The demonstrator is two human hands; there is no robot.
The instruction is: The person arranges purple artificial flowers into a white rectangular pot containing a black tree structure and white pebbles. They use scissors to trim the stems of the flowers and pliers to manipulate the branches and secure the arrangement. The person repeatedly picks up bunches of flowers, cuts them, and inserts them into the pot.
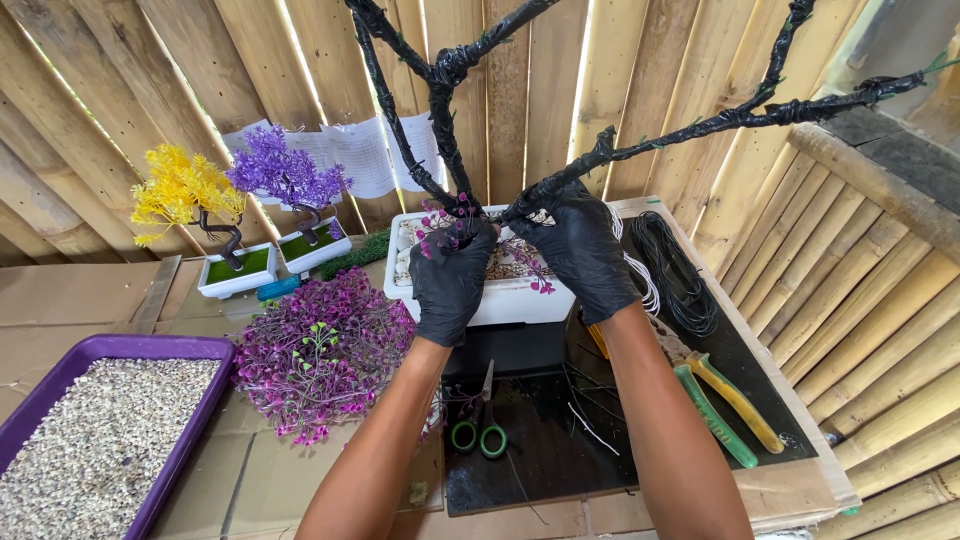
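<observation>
Black nitrile-looking gloves on both hands, working at the base of a big artificial tree [445, 70] with black-wrapped wire branches. The tree stands in a white rectangular pot [500, 295] at the back middle of the bench [250, 480], right against a bamboo wall [850, 260]. Left hand [452, 272] is curled shut around a sprig of purple-pink leaves [437, 224], held right at the foot of the trunk. Right hand [578, 245] is closed around the lower end of a branch that runs up and off to the right.

Other stuff around: a heap of purple foliage [320, 350] just left of the pot, a purple tray [190, 345] full of pale gravel at the far left, and two small finished trees behind, one yellow [180, 190] and one purple [285, 175], each in its own little white pot. Green-handled scissors [480, 425] lie between the forearms on a black mat. Pliers with green and yellow grips [725, 405] sit to the right, with a coil of black wire [675, 270] near them.
</observation>
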